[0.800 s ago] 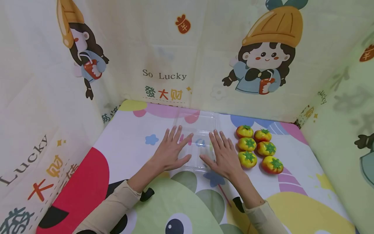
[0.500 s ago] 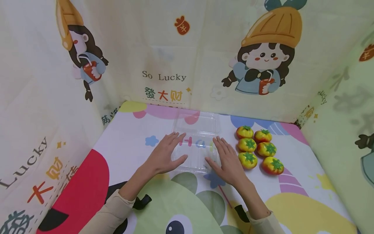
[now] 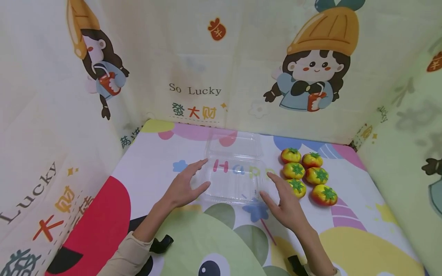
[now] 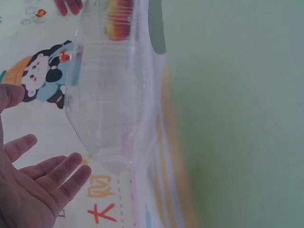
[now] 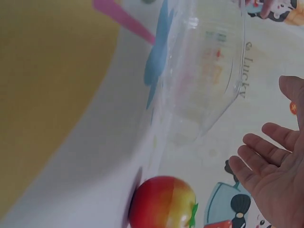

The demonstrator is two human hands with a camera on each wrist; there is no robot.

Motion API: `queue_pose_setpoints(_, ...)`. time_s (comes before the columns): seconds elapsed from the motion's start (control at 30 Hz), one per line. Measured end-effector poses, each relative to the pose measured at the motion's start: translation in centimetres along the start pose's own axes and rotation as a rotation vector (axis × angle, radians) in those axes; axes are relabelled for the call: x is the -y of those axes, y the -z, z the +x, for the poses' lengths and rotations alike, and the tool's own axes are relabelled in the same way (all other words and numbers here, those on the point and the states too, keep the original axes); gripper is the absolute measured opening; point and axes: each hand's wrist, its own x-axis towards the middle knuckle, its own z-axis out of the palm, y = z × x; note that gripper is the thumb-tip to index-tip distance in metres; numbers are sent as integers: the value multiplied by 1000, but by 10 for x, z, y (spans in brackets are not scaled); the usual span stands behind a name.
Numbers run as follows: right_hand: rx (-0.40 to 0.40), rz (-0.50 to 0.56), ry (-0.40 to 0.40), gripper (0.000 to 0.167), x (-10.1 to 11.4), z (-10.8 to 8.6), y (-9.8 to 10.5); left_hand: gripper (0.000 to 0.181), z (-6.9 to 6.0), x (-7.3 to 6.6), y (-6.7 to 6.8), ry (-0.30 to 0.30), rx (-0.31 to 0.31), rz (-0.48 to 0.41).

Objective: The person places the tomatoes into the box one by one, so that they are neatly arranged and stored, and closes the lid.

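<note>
A clear plastic clamshell box [image 3: 231,182] lies on the printed table cover, its hinged lid [image 3: 235,145] folded back towards the far wall. My left hand [image 3: 184,186] is held at the box's left side, fingers spread and relaxed, holding nothing. On the opposite side my right hand [image 3: 284,201] is likewise loose, with nothing in it. In the left wrist view the left hand [image 4: 38,185] is apart from the box [image 4: 107,95]. The right wrist view shows the right hand [image 5: 278,166] apart from the box [image 5: 209,71] too.
Several red-and-yellow fruits [image 3: 312,175] with green star-shaped tops stand in two columns right of the box, close to the right hand. One such fruit [image 5: 164,204] appears below the box in the right wrist view. A printed cloth wall [image 3: 241,76] rises behind the table.
Both hands have drawn back towards the person and moved apart, from over the box's edges to its two sides. The box and fruits have stayed put.
</note>
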Motion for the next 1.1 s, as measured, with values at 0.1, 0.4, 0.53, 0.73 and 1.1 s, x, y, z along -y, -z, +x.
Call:
queue_pose_setpoints(0.1, -38, -7, 10, 66, -7, -5, 3, 67, -2, 9, 1, 3, -1, -38)
queue_pose_setpoints(0.4, -23, -66, -61, 66, -35, -11, 21, 65, 1, 25, 7, 44, 36, -132)
queue_pose_setpoints(0.53, 1, -54, -96, 63, -43, -11, 26, 66, 7, 31, 8, 65, 48, -159)
queue_pose_setpoints(0.73, 1, -106, -83, 63, -53, -10, 30, 71, 19, 38, 5, 95, 66, -191)
queue_pose_setpoints(1.1, 153, -166, -93, 61, -65, -8, 36, 63, 38, 45, -3, -30, 130, -178)
